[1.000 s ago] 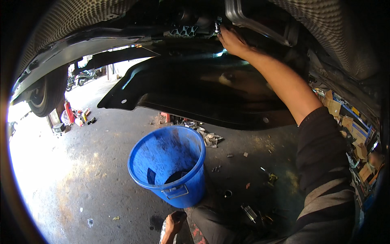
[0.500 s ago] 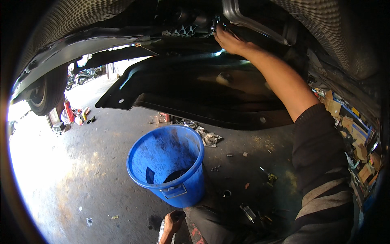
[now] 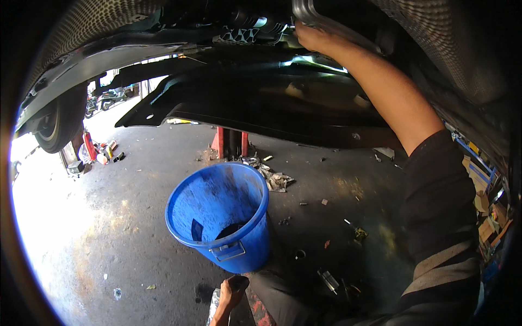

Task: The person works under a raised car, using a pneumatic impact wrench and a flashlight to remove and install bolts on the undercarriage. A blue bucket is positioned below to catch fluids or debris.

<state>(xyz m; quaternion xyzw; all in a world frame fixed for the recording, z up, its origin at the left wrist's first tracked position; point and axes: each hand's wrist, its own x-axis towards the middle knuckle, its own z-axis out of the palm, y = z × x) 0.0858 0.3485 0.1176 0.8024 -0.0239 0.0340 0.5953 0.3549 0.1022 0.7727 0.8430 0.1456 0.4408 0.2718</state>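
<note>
Car repair workshop, raised vehicle underside (image 3: pixel 250 60) overhead, wheel (image 3: pixel 51 127) off the ground, stained floor (image 3: pixel 141 217)

Up top, the right hand (image 3: pixel 314 40) loses its fingers in shadow, whatever they touch unreadable; the left forearm (image 3: pixel 221 315) runs off the bottom edge, the dark thing (image 3: pixel 238 281) at the left hand (image 3: pixel 231 295) too dim to name, and the blue bucket (image 3: pixel 216 187) hides part of its bottom
</note>
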